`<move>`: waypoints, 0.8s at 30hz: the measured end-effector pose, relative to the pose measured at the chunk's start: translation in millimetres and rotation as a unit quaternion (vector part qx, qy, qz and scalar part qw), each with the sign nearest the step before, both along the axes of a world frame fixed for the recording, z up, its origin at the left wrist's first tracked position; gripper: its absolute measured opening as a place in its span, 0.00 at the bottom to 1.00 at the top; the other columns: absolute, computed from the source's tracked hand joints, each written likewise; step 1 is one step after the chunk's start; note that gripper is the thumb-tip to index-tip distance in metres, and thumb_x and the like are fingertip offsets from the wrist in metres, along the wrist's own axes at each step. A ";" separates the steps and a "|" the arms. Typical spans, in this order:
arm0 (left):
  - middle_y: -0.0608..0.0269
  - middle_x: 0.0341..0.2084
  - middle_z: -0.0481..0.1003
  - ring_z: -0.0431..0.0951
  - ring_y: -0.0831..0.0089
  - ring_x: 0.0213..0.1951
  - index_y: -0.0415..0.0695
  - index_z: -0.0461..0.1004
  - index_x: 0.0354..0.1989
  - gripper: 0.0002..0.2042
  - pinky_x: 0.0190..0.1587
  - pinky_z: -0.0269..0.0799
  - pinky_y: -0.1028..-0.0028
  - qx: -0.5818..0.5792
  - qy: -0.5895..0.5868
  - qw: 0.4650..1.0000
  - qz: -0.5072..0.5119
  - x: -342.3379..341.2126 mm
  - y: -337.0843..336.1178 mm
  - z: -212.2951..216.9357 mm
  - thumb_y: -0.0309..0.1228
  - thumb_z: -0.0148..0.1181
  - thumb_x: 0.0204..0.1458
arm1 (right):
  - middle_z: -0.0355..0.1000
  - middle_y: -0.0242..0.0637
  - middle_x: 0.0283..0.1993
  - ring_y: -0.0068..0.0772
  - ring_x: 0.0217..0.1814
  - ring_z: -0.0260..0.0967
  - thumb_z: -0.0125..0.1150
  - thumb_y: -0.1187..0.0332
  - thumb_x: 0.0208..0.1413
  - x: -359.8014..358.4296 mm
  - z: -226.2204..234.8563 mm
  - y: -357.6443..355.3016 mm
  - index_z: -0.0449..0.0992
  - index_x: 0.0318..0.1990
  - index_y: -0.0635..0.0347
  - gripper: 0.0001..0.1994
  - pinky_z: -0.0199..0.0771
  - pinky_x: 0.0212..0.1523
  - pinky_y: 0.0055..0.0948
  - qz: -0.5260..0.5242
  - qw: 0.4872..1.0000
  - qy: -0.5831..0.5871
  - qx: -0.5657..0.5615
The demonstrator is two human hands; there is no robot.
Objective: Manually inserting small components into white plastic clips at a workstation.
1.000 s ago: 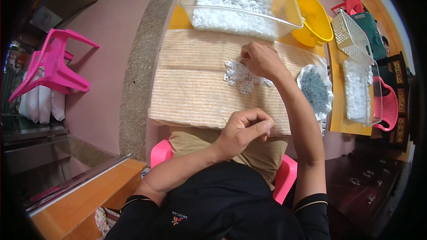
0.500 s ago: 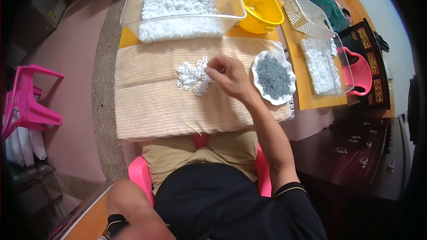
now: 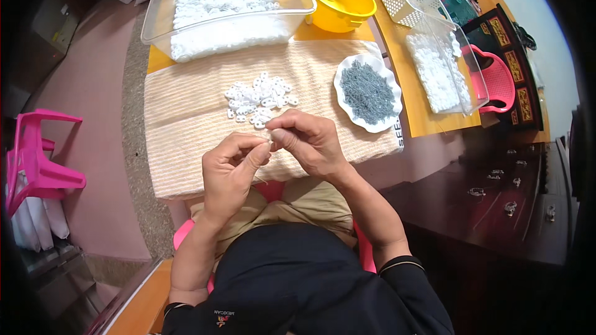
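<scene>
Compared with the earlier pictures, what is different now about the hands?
The right hand has left the pile of white plastic pieces and drawn back toward the person. The left hand has come up from the lower edge to meet it, fingertips close together; anything pinched is too small to tell. The scalloped dish and yellow basin stay put.

Pieces [image 3: 257, 94] lie heaped on a cloth [image 3: 186, 118] just beyond the left hand [image 3: 230, 170] and right hand [image 3: 313, 149], a dish [image 3: 374, 127] of parts [image 3: 369, 92] to their right; farther out stand a tub [image 3: 304, 11] and, right of it, a basin [image 3: 347, 20]; a chair [image 3: 43, 161], far left.
</scene>
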State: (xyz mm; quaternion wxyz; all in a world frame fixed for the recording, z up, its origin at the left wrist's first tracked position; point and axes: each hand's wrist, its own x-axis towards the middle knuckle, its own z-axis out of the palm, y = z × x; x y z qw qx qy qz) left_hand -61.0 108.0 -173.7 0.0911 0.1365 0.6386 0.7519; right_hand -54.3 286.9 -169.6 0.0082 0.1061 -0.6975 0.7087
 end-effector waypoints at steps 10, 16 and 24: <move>0.60 0.30 0.76 0.77 0.79 0.31 0.36 0.69 0.38 0.07 0.36 0.77 0.79 0.092 -0.139 0.985 -0.036 7.5 10.8 -8.8 0.21 0.60 0.54 | 0.74 0.36 0.35 0.21 0.35 0.72 0.55 0.79 0.59 9.8 -8.5 15.6 0.76 0.42 0.69 0.06 0.73 0.36 0.20 0.077 0.996 -0.013 0.031; 0.60 0.33 0.75 0.77 0.77 0.33 0.36 0.70 0.42 0.08 0.36 0.78 0.77 0.103 -0.199 0.972 -0.074 10.0 11.2 -19.6 0.21 0.59 0.55 | 0.73 0.35 0.33 0.21 0.33 0.72 0.57 0.77 0.58 24.1 -10.0 20.2 0.76 0.40 0.69 0.06 0.73 0.34 0.21 0.044 0.985 -0.161 -0.047; 0.64 0.31 0.74 0.76 0.78 0.33 0.35 0.70 0.53 0.14 0.39 0.75 0.78 0.123 -0.276 0.949 -0.090 15.9 11.9 -25.3 0.25 0.53 0.60 | 0.72 0.39 0.34 0.33 0.28 0.71 0.66 0.73 0.49 44.3 -24.2 67.2 0.77 0.40 0.62 0.10 0.71 0.29 0.28 -0.362 0.779 0.099 0.503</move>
